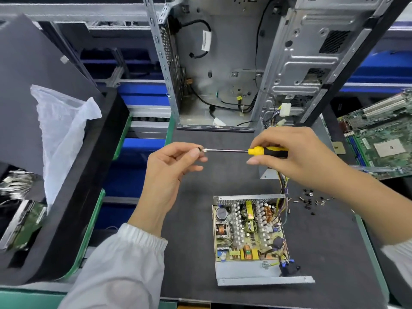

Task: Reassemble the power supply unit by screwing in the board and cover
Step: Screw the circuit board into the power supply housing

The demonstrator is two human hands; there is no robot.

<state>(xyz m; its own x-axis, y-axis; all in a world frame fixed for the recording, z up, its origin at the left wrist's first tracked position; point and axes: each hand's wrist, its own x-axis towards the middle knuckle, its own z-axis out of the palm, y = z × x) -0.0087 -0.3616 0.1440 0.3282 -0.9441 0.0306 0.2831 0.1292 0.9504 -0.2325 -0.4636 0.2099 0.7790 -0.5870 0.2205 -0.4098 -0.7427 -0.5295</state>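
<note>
Open power supply unit [249,239] lies on the tabletop [196,264], circuit board exposed. Above it, right hand [296,157] grasps a yellow-black screwdriver [245,150]; left hand [171,168] pinches a small screw [200,150] at its tip, mostly hidden

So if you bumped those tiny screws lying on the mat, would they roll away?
Probably a little. The loose screws look small and light, so a nudge would likely scatter them. Their round shafts could roll, though heads tend to make them curve. The dark mat looks soft and matte, which should slow them.
</note>
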